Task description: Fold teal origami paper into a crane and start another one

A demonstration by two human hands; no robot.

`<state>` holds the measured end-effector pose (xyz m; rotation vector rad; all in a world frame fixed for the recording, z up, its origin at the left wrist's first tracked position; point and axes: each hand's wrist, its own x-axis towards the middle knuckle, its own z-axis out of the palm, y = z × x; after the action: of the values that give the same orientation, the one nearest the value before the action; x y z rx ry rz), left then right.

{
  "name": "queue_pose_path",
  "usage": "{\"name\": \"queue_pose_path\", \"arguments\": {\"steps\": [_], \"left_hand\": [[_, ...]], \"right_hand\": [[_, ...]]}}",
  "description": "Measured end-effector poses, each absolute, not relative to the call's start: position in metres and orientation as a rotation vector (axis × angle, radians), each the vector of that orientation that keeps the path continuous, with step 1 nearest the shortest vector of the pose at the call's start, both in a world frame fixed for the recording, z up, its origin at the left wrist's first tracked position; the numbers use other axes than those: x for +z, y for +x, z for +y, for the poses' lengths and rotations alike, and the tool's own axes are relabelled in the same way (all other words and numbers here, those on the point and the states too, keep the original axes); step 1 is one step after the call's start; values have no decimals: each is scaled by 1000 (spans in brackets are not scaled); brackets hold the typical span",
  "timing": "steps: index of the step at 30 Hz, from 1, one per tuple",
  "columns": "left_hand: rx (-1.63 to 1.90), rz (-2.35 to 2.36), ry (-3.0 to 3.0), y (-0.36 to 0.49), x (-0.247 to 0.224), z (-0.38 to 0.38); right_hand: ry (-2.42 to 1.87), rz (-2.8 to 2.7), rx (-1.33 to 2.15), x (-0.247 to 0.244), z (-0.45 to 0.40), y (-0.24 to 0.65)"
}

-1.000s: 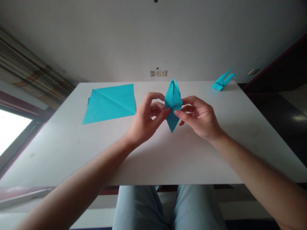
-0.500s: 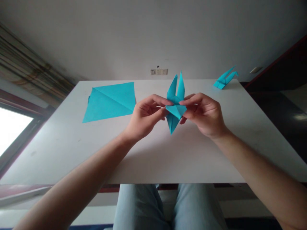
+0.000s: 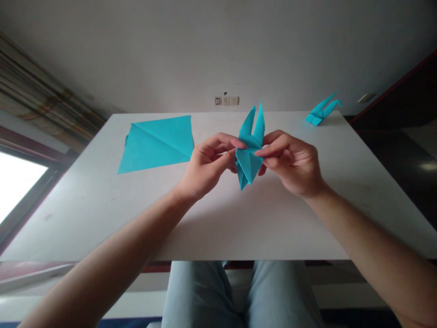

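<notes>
Left hand point(image 3: 207, 165) and right hand point(image 3: 292, 165), bare and half closed, brought close together above a white rectangular table point(image 3: 85, 218), with only a folded teal paper origami model point(image 3: 250, 157) between them. Left thumb and forefinger point(image 3: 229, 143) pinching the model's left side, right thumb and forefinger point(image 3: 271, 148) pinching its right side at about the same height, remaining fingers curled inward beneath; contact between those lower fingers and the paper hidden from this view. Model showing two narrow pointed flaps rising side by side, a broad folded flap across the middle and a slim tip below. Long axis close to upright in the view, slightly tilted, two upper points aimed toward the far table edge, lower tip toward the person's lap. Position: in the air over the table's middle, nearer the far edge than the near one. To the left, a flat square sheet of teal paper point(image 3: 156, 144) with diagonal creases lying on the tabletop, well apart from the left hand. At the far right corner, a small teal paper crane point(image 3: 320, 112). Beyond the far edge, a white wall point(image 3: 170, 50) with a row of electrical sockets point(image 3: 226, 100).
</notes>
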<state>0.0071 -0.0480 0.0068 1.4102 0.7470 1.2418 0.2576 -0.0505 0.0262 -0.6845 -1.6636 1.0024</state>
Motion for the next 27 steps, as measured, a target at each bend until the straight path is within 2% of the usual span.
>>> {"name": "queue_pose_path", "arguments": {"steps": [15,24,27], "left_hand": [[1227,721,1373,13,22,-51],[1202,714,1346,10,19,-54],[1188,744,1310,11,17,-53]], "right_hand": [[-694,-1758,875,26,-52,261],[-791,-1592,1146,16,-47,259],[-822,-1624,1131,19,-48,258]]}}
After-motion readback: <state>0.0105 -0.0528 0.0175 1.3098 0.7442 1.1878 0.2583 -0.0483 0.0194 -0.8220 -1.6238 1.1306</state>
